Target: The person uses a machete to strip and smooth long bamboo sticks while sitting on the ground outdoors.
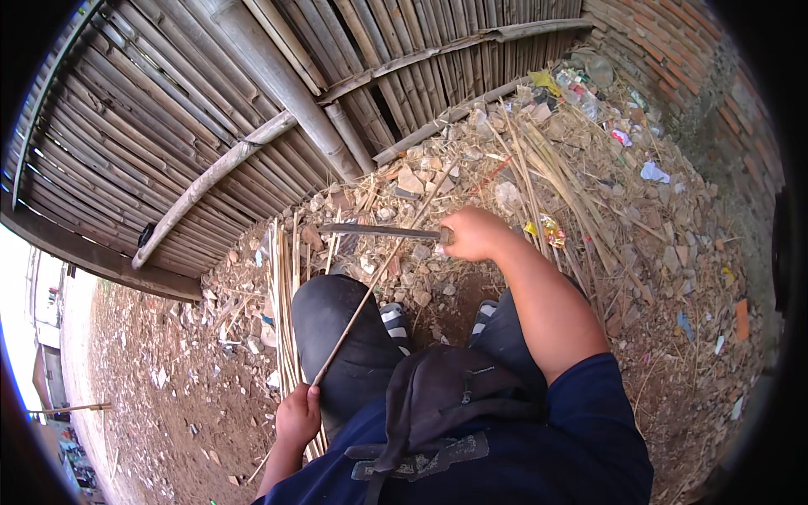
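My left hand (297, 417) is closed round the lower part of a thin bamboo strip (349, 324). The strip slants up and away to the right, passing over my left thigh. Farther out, my right hand (473, 234) grips the short handle of a long-bladed knife (379, 231). Its dark blade points left and crosses the bamboo strip; whether the two touch, I cannot tell. Beside my left leg lies a bundle of pale bamboo strips (284, 311), partly hidden by the leg and my left hand.
A bamboo slat wall (210, 93) with thick poles stands ahead, and a brick wall (673, 50) at the far right. More long strips (564, 172) lie right of my right hand. Rubble, straw and litter, including a yellow wrapper (551, 231), cover the ground.
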`<state>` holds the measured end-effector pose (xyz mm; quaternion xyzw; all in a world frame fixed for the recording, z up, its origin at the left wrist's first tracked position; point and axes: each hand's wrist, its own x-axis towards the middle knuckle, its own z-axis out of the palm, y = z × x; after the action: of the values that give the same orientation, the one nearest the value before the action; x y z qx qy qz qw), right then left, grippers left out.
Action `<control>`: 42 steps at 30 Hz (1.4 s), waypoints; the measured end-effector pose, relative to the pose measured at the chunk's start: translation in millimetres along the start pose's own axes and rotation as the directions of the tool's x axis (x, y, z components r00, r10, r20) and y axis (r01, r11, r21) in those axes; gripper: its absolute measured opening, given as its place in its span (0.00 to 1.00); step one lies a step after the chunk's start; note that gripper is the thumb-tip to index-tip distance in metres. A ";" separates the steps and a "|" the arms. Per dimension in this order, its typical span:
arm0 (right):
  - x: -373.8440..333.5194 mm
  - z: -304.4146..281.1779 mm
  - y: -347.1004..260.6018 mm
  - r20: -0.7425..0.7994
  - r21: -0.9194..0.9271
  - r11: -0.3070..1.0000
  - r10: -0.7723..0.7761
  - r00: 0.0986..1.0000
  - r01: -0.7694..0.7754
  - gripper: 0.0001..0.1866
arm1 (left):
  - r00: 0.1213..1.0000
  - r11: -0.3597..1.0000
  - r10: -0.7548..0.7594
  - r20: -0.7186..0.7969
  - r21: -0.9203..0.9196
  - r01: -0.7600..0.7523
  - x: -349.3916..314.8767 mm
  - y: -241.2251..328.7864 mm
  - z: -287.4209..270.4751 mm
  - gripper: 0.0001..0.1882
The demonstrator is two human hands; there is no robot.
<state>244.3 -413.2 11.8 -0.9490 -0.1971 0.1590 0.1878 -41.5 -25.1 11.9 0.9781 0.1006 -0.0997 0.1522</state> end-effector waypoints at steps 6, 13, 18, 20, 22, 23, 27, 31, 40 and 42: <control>-1.9 0.3 -5.7 0.030 0.032 0.999 0.006 1.000 -0.007 0.24 | 0.999 0.999 0.053 -0.013 -0.007 -0.053 1.1 -0.5 2.9 0.16; -3.7 -6.0 -13.6 0.044 0.065 0.997 0.048 0.998 -0.051 0.25 | 0.992 0.998 0.062 -0.110 0.020 -0.060 3.9 0.4 11.9 0.16; 24.2 14.3 37.0 0.110 0.310 0.939 0.118 0.987 -0.147 0.27 | 0.991 0.995 0.066 -0.114 0.086 -0.056 12.8 -4.0 20.0 0.17; 27.2 15.4 36.3 0.086 0.276 0.944 0.160 0.983 -0.178 0.27 | 0.992 0.991 0.058 -0.108 0.123 -0.045 12.9 -0.4 14.0 0.18; 23.4 10.6 23.8 0.057 0.231 0.954 0.184 0.981 -0.193 0.24 | 0.994 0.992 0.049 -0.099 0.117 -0.037 11.9 1.1 12.7 0.18; 20.0 6.4 13.8 0.059 0.205 0.965 0.154 0.986 -0.163 0.23 | 0.995 0.993 0.042 -0.088 0.117 -0.032 10.2 0.2 13.2 0.18; 15.1 10.2 -10.9 0.089 0.127 0.989 0.071 0.994 -0.082 0.19 | 0.985 0.991 0.073 -0.159 0.122 -0.054 6.4 -14.0 25.6 0.18; 35.4 26.2 47.1 0.026 0.283 0.921 0.271 0.962 -0.267 0.23 | 0.978 0.980 0.101 -0.183 0.185 -0.066 21.1 -12.3 22.8 0.18; 11.7 8.5 3.3 -0.025 0.168 0.979 0.123 0.992 -0.117 0.19 | 0.993 0.989 0.049 -0.110 0.145 -0.032 16.7 -12.8 21.5 0.18; 3.1 0.0 -9.4 -0.011 0.071 0.997 0.027 1.000 -0.026 0.18 | 0.988 0.986 0.072 -0.140 0.157 -0.050 19.6 -22.4 26.6 0.18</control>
<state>244.1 -403.9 15.1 -0.9452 -0.1777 0.1627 0.2204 -32.1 -9.4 -23.6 0.9942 0.0734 -0.0310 0.0718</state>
